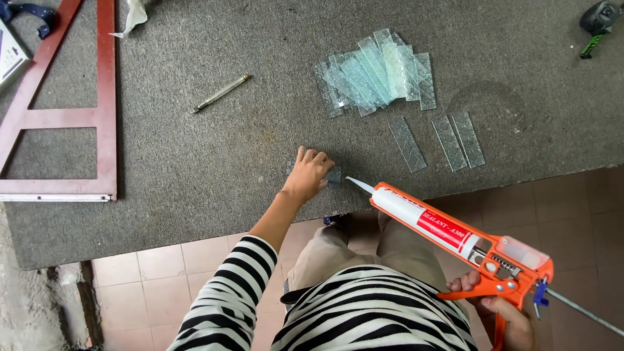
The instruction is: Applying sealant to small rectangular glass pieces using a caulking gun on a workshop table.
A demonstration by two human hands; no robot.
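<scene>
1. Your right hand (504,312) is wrapped around the handle of the orange caulking gun (455,240), fingers on the trigger; its nozzle points at the table edge, just short of your left hand.
2. Your left hand (307,174) lies flat, fingers together, pressing a small glass strip (333,174) onto the grey felt table (195,143). No sealant shows on it yet.
3. Beyond: three loose strips (448,140), then a fanned pile of glass (377,71), all apparently bare.
4. Far left, a metal pen-like tool (221,93) and a red frame (65,117). Tiled floor (162,273) below.
</scene>
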